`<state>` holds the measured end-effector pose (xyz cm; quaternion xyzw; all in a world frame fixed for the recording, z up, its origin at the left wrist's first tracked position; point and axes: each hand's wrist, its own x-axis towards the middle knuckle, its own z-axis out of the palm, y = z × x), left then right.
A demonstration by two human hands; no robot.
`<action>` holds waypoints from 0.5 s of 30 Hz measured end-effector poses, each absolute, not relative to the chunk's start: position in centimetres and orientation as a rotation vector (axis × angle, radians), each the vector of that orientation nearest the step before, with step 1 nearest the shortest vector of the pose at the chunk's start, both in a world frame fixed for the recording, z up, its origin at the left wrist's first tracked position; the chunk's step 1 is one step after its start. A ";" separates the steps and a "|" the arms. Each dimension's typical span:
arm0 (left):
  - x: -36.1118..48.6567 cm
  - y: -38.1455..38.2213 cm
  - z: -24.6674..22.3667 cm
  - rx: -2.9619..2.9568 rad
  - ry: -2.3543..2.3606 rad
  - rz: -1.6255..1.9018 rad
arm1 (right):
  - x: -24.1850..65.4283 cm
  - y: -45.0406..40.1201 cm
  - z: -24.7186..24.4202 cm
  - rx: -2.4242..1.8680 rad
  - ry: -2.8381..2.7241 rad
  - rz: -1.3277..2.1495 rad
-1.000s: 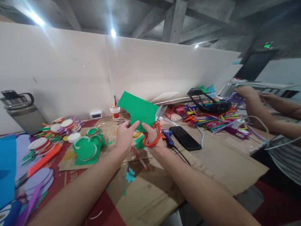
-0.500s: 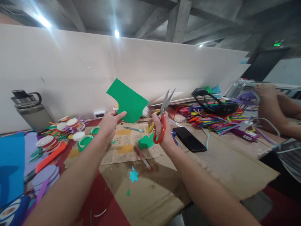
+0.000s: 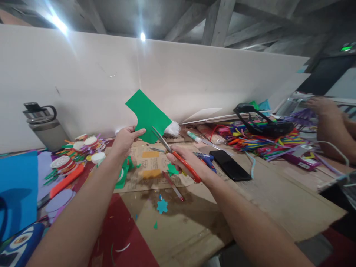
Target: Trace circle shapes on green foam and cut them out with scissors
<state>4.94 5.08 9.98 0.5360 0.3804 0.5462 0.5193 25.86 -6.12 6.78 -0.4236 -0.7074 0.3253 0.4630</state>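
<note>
A green sheet (image 3: 150,115) with a curved cut-out edge is pinched at its lower left by my left hand (image 3: 126,141), raised above the table. My right hand (image 3: 185,159) is closed on scissors (image 3: 183,163) with red and yellow handles. Their blades point up and left and overlap the sheet's lower edge; whether they touch it is unclear. Below lie a green scrap (image 3: 172,169), a red pen-like tool (image 3: 172,185) and a light blue flower-shaped cutout (image 3: 162,206).
Right of my right hand are a black phone (image 3: 230,165), a glue stick (image 3: 194,137) and colourful pipe cleaners (image 3: 267,142). A bottle (image 3: 46,128) and small drums (image 3: 62,164) stand left. Another person's arm (image 3: 329,122) rests at far right.
The scissors have swung left and down to the green sheet, and their blades have come closer together. My left hand still holds the sheet. The view has shifted slightly.
</note>
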 end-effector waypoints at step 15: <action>3.8 6.5 9.3 1.387 0.799 1.206 | 25.9 -6.7 7.2 -1.087 -1.711 1.049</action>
